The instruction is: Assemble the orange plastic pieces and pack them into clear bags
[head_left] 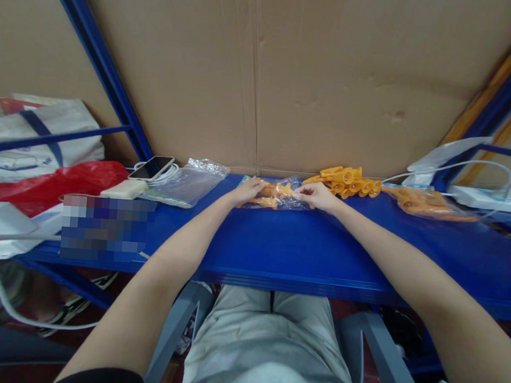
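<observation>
Left hand [249,190] fingers curled, pinching clear bag [275,195] edge; right hand [315,195] likewise pinching opposite edge.

Orange plastic pieces [275,195] in the clear bag [290,201] under my hands, more loose orange clips [346,181] beside. Shelf [278,245] is deep blue, cardboard [264,69] behind is plain tan. Red bag [55,180], white cable [458,168], black phone [151,167], my trousers [266,344] light grey.
</observation>
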`<action>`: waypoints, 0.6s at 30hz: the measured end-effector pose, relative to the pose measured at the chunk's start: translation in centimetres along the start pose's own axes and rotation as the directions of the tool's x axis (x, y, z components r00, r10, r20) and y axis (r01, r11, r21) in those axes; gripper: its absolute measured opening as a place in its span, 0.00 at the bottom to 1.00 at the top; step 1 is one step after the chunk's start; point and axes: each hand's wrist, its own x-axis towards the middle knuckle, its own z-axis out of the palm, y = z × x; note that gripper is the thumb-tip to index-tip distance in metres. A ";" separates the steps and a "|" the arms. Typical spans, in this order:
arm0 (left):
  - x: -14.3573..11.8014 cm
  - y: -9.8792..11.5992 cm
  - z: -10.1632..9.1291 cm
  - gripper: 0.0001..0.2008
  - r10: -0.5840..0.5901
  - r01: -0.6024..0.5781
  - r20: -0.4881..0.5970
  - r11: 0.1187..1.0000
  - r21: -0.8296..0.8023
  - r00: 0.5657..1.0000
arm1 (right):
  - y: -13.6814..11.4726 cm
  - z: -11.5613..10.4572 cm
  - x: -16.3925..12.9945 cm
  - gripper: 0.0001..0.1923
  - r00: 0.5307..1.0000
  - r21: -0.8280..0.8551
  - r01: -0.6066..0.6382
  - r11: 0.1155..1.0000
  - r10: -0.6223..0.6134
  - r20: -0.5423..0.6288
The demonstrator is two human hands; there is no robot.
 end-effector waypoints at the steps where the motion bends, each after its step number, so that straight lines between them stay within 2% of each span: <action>1: 0.0 0.1 0.0 0.20 0.008 -0.008 0.009 1.000 -0.006 1.000 | 0.1 0.0 0.0 0.27 1.000 -0.022 0.006 1.000 -0.006 0.014; 4: 0.1 0.1 0.0 0.21 0.032 -0.033 0.024 0.999 0.016 0.999 | 0.2 0.1 0.1 0.17 0.995 -0.185 0.085 0.979 -0.075 0.060; 6: 0.2 0.1 0.2 0.20 0.037 -0.037 0.003 0.997 0.067 0.999 | 0.2 0.2 0.1 0.10 0.985 -0.356 0.167 0.919 -0.145 0.089; 9: 0.3 0.1 0.3 0.19 0.052 -0.052 0.003 0.986 0.158 0.999 | -0.1 0.4 0.1 0.09 0.968 -0.555 0.251 0.793 -0.205 0.144; 11: 0.2 0.2 0.3 0.19 0.086 -0.094 0.044 0.975 0.203 0.995 | -0.3 0.5 0.1 0.10 0.962 -0.594 0.273 0.757 -0.219 0.163; 14: 0.2 0.3 0.2 0.20 0.107 -0.121 0.068 0.964 0.238 0.992 | -0.4 0.7 0.2 0.09 0.958 -0.495 0.286 0.821 -0.259 0.124; 18: 0.3 0.1 0.4 0.22 0.049 -0.053 0.021 0.965 0.256 0.999 | 0.0 1.2 0.6 0.11 0.958 -0.182 0.286 0.941 -0.286 0.024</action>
